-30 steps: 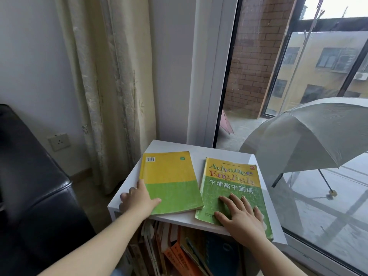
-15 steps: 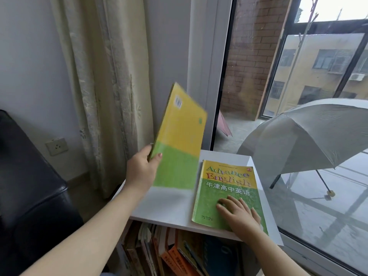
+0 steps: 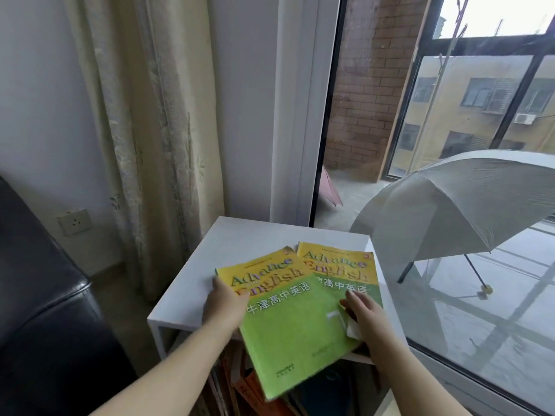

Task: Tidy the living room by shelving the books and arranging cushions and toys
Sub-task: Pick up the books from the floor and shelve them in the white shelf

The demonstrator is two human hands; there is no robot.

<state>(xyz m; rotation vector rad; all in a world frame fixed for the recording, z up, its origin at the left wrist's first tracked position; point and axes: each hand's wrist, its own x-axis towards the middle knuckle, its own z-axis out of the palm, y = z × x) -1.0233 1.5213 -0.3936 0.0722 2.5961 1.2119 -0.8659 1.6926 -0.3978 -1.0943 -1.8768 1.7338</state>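
Two yellow-and-green "Advance English" books are on the white shelf unit (image 3: 240, 238). My left hand (image 3: 223, 306) grips the left edge of the nearer book (image 3: 294, 331), which lies front cover up, overlaps the second book and sticks out past the shelf's front edge. The second book (image 3: 345, 267) lies flat beneath it at the right. My right hand (image 3: 362, 310) rests on the second book beside the nearer book's right edge, touching a lifted white corner there. More books (image 3: 249, 388) stand packed in the compartment below.
A black leather sofa (image 3: 45, 310) is close on the left. A cream curtain (image 3: 150, 130) and a wall socket (image 3: 75, 222) are behind the shelf. A glass window on the right shows an open grey umbrella (image 3: 465, 205) outside.
My left hand lifted the left book off the shelf top, turned it over to its front cover and brought it down overlapping the right book. My right hand stayed on the right book.
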